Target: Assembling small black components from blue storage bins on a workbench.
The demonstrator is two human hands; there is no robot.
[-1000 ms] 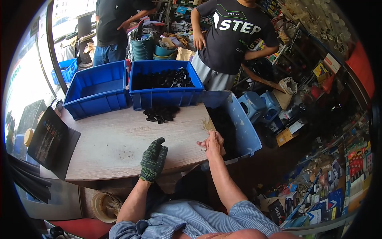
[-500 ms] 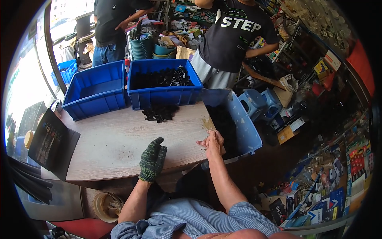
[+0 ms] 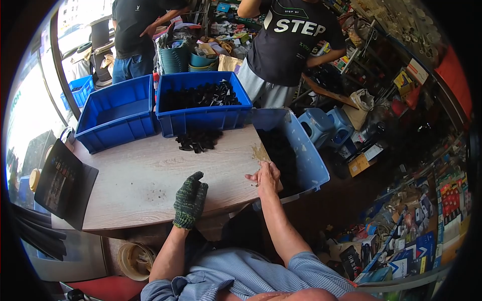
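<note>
My left hand (image 3: 191, 201) wears a dark green knitted glove and rests at the near side of the wood-grain table (image 3: 135, 170). Its thumb stands apart from the fingers, and nothing shows between them. Bare, my right hand (image 3: 267, 176) lies at the table's right end, fingers curled and one pointing left; whether a small dark spot by its fingertips is something held is unclear. Farther back on the table lies a loose pile of small black pieces (image 3: 199, 140). Behind it, a blue crate (image 3: 201, 120) holds many more such pieces.
An empty-looking blue crate (image 3: 115, 125) stands at the back left. A laptop-like dark screen (image 3: 57, 175) is at the left end. Right of the table stands a lighter blue bin (image 3: 307, 150) with black contents. Two people stand beyond; blue stools (image 3: 317, 126) and stacked goods fill the right.
The whole view has shifted slightly, so the table and crates sit a little farther left and up. Both hands keep nearly the same pose and place on the table.
</note>
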